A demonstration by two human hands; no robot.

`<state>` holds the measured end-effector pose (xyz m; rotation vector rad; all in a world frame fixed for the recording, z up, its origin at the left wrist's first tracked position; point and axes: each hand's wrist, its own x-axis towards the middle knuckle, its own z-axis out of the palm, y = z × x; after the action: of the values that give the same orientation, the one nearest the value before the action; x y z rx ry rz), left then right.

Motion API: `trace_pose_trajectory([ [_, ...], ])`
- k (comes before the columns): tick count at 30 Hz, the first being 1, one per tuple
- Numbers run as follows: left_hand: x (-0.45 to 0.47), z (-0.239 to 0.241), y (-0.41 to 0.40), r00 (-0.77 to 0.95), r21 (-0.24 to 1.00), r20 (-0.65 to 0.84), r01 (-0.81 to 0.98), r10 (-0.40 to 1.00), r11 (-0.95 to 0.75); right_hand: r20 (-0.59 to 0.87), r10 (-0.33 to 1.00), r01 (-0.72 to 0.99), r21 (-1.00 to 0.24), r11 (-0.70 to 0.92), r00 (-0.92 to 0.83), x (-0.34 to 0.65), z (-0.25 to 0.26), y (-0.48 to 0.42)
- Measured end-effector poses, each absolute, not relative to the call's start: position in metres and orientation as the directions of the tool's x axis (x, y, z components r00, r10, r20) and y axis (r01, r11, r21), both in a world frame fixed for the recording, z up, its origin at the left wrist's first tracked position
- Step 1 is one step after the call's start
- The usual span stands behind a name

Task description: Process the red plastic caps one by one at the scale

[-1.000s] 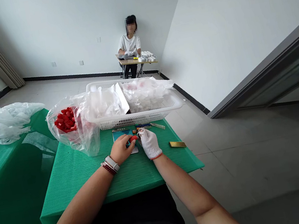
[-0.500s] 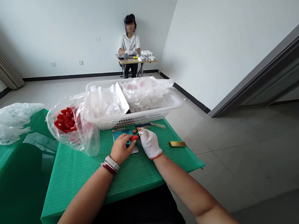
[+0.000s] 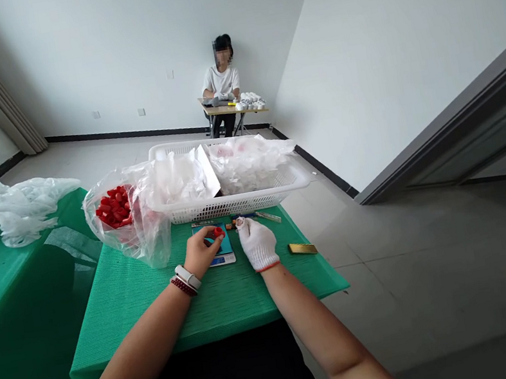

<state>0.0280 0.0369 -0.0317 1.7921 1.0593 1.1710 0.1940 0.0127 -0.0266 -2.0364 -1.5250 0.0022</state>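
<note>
My left hand [image 3: 200, 253] is bare, with a watch and a beaded bracelet on the wrist. Its fingertips pinch a small red plastic cap [image 3: 218, 232] above a blue-and-white flat item, probably a small digital scale [image 3: 214, 248]. My right hand [image 3: 257, 244] wears a white knit glove and rests on the green mat just right of that item. Its fingers are bunched, and I cannot tell whether they hold anything. A clear plastic bag of red caps [image 3: 112, 208] lies beyond my left hand.
A white plastic basket [image 3: 230, 203] full of clear bags stands at the table's far edge. A gold strip [image 3: 302, 248] lies on the green mat [image 3: 133, 318]. Loose plastic bags [image 3: 7, 213] cover a second green table [image 3: 6, 292]. A seated co-worker [image 3: 221, 80] works at a far table.
My left hand and its red cap have shifted left, away from my right hand, uncovering more of the scale. The camera view has tilted slightly.
</note>
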Motion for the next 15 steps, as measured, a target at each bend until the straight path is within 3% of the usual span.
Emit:
trace_pose_trajectory([
  [6,0.027,-0.029,0.037,0.169,0.918,0.328,0.175,0.93,-0.356,0.263,0.906,0.917,-0.317,-0.243,0.33,0.195,-0.022,0.017],
  [15,0.024,-0.029,0.038,0.132,0.877,0.387,0.254,0.913,-0.409,0.474,0.833,0.926,-0.36,-0.114,0.286,0.203,-0.036,0.018],
])
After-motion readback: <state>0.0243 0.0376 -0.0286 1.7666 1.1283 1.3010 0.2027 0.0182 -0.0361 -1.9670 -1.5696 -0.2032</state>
